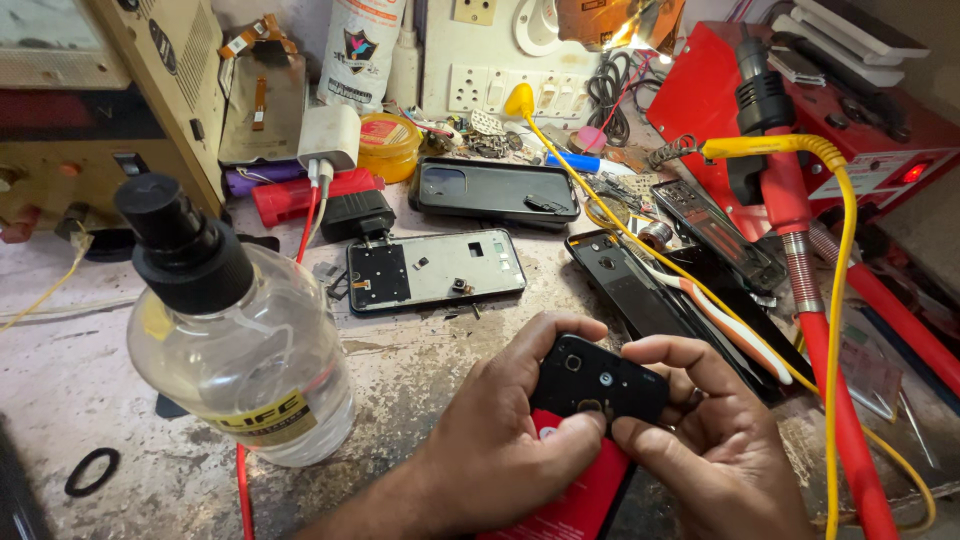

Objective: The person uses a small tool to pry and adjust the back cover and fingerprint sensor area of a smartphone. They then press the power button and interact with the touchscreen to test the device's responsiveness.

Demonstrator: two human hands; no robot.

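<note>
On the bench, front and centre: both hands are wrapped round one phone part, clutter all around.
Workbench [80,370]: scuffed grey top, pretty grimy.
Red station [880,140]: far right, red hose running down toward the front edge, yellow cable looping over it.
Bottle [235,330]: clear plastic, black spray cap, stands left of the hands, well apart from them.
Phone frame [436,270]: lies flat behind the hands, insides facing up.
Black phone back [497,190]: further back still, near the wall sockets.
Left hand [495,440]: fingers curled, thumb and fingertips pinching the left end of the camera cover.
Right hand [715,440]: thumb and forefinger pinching the cover's right end and bottom edge.
Camera cover [598,378]: small black piece with lens holes, held between both hands just above a red panel [580,500].
Rubber ring [92,471]: black, lying near the bottom left.
</note>
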